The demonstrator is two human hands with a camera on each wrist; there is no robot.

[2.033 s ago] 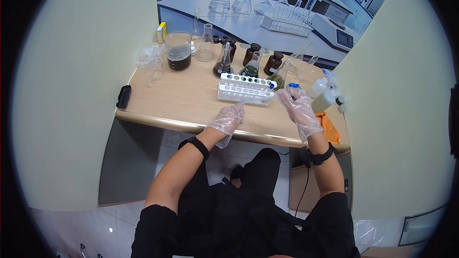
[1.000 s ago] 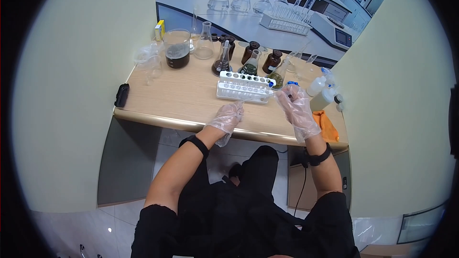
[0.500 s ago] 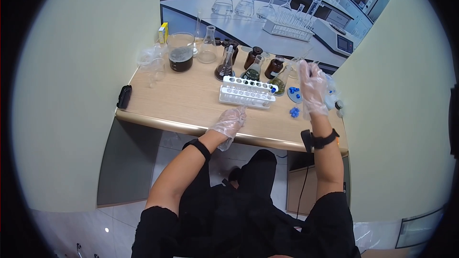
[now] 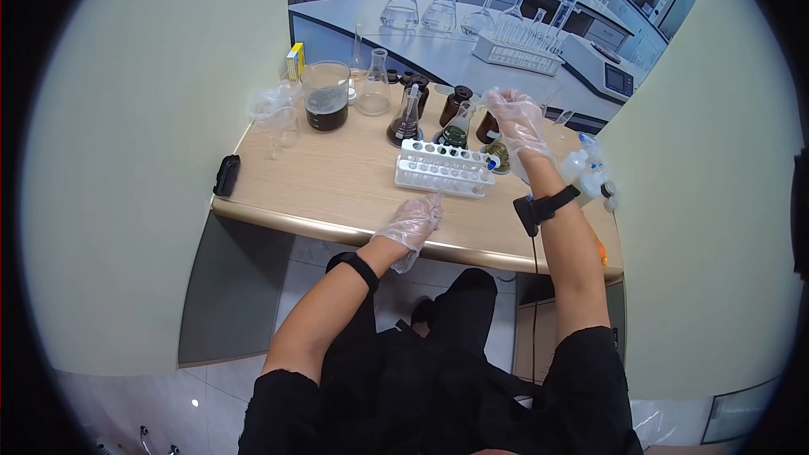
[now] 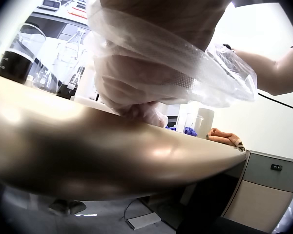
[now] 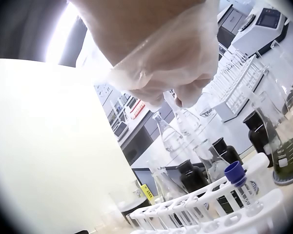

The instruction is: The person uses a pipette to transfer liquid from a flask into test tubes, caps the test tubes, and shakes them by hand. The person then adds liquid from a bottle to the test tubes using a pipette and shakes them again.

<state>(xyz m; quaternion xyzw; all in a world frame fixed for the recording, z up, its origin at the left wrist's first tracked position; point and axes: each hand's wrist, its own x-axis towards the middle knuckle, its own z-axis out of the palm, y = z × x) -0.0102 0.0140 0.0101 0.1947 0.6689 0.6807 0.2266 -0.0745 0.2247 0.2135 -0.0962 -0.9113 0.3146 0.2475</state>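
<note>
Plastic-gloved left fingers (image 4: 432,206) and right fingers (image 6: 188,92) curl, any held object indistinct.

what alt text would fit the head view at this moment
A person's gloved right hand is raised near flasks at the back of a desk; the gloved left hand is near the front edge. A white tube rack stands between them, with a beaker of dark liquid farther left.

head: high, forward-down | wrists: close, across desk (image 4: 299,190) | head/right share: rack (image 4: 442,183)
</note>
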